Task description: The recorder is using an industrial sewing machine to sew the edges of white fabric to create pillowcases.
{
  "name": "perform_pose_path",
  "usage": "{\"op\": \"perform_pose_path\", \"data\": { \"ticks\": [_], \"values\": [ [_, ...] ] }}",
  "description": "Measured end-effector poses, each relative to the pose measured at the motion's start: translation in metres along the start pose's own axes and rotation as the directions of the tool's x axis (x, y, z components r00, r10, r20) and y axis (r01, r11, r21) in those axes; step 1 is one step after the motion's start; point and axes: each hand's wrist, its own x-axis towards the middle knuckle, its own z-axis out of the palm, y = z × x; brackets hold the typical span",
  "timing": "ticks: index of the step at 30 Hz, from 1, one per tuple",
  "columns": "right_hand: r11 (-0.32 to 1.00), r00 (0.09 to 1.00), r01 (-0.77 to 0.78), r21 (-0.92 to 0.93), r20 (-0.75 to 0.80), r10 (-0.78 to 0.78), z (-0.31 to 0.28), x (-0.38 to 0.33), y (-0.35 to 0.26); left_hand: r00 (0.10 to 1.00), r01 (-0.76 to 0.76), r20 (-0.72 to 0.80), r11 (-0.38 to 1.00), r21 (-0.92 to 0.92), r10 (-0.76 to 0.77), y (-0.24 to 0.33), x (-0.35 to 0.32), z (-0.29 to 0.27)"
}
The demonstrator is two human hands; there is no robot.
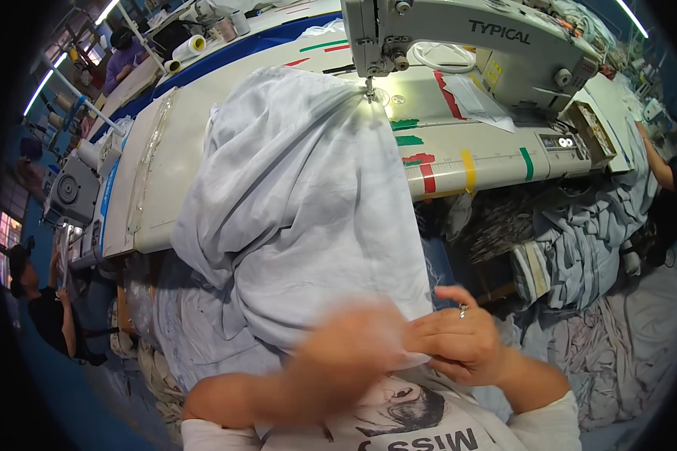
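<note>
A large pale grey cloth [316, 195] lies over the sewing table and hangs down in front of me in loose folds. Its far edge runs under the needle and presser foot [369, 92] of a lit sewing machine [489, 37]. My right hand [462, 342], with a ring on one finger, pinches the near edge of the cloth close to my body. Right beside it, my left hand [350, 349] is smeared by motion, so its fingers cannot be made out. A small pale flap of cloth shows below where the hands meet.
The sewing table [444, 177] has coloured tape strips and a ruler along its front. White pieces [478, 101] lie under the machine arm. Piled grey cloths [579, 255] sit at the right, near a person's arm [658, 161]. A thread cone [189, 48] lies far left; other people work there.
</note>
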Motion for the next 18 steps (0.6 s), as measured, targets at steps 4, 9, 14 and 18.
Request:
{"op": "perform_pose_path", "data": {
  "ticks": [4, 9, 14, 18],
  "values": [
    [0.904, 0.921, -0.317, 0.285, -0.134, 0.365, 0.045, -0.021, 0.033, 0.619, 0.77, -0.562, 0.565, 0.297, -0.549, -0.142, -0.003, 0.008],
    [0.795, 0.85, -0.447, 0.411, -0.081, 0.52, 0.069, -0.031, 0.067, 0.548, 0.836, -0.483, 0.464, 0.291, -0.683, -0.242, -0.04, 0.029],
    [0.722, 0.834, -0.497, 0.481, 0.034, 0.551, 0.059, -0.017, 0.062, 0.622, 0.783, -0.464, 0.493, 0.379, -0.631, -0.284, -0.003, 0.019],
    [0.697, 0.833, -0.482, 0.531, 0.031, 0.553, 0.046, 0.008, 0.067, 0.607, 0.795, -0.513, 0.458, 0.398, -0.607, -0.336, 0.027, 0.018]
  ]
}}
